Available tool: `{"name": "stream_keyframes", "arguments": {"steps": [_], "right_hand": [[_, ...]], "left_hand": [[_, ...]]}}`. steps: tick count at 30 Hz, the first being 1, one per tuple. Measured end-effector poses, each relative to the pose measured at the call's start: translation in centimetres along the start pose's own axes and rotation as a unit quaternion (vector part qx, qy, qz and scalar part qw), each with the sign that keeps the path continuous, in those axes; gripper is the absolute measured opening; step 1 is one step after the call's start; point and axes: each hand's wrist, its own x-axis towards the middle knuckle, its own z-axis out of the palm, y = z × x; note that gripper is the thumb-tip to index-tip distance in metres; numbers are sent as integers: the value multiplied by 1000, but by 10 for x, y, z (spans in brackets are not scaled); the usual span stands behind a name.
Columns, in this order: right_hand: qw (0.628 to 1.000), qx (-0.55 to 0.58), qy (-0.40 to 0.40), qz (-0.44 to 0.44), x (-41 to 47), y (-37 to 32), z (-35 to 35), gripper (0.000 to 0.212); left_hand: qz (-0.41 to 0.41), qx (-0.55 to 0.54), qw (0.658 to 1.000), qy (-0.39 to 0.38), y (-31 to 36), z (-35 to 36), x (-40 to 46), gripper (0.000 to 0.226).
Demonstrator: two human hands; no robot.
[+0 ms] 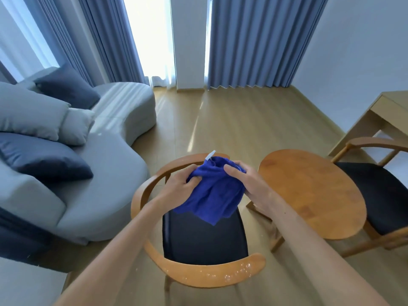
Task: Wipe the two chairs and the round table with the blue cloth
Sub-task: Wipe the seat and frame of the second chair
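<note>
Both my hands, left hand [181, 184] and right hand [240, 180], pinch bunched blue cloth [212, 195] above near chair [198, 277]. Risk: loose hanging corner slips mid-refold, drops onto seat; wadded cloth misses wet armrest patches.

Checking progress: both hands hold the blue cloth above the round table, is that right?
Not quite. The head view shows the left hand and right hand holding the blue cloth above the near chair; the round table stands beside it.

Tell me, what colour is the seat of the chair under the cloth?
Black, with a light brown wooden frame. The seat shows best in the head view, below the blue cloth.
</note>
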Motion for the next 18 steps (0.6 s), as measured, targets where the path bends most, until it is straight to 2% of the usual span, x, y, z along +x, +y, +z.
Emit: {"name": "stream_keyframes", "arguments": {"steps": [3, 5, 7, 10, 12, 16, 18], "right_hand": [[998, -63, -11, -3, 1, -6, -2, 59], [990, -136, -28, -40, 0, -13, -3, 76], [967, -229, -67, -90, -2, -20, -1, 82], [915, -360, -121, -134, 0, -22, 7, 68], [893, -410, -101, -158, 3, -20, 13, 50], [893, -400, -62, -195, 10, -21, 14, 19], [904, -372, -38, -205, 13, -22, 10, 14]], "left_hand": [[15, 51, 998, -41, -4, -10, 10, 28], [33, 110, 991, -73, -5, -16, 13, 29], [64, 172, 978, -98, -1, -19, 17, 24], [94, 223, 962, -126, 7, -21, 19, 30], [85, 222, 960, -145, 9, -23, 21, 27], [62, 196, 968, -145, 16, -36, 23, 16], [45, 114, 982, -142, 20, -44, 19, 4]]}}
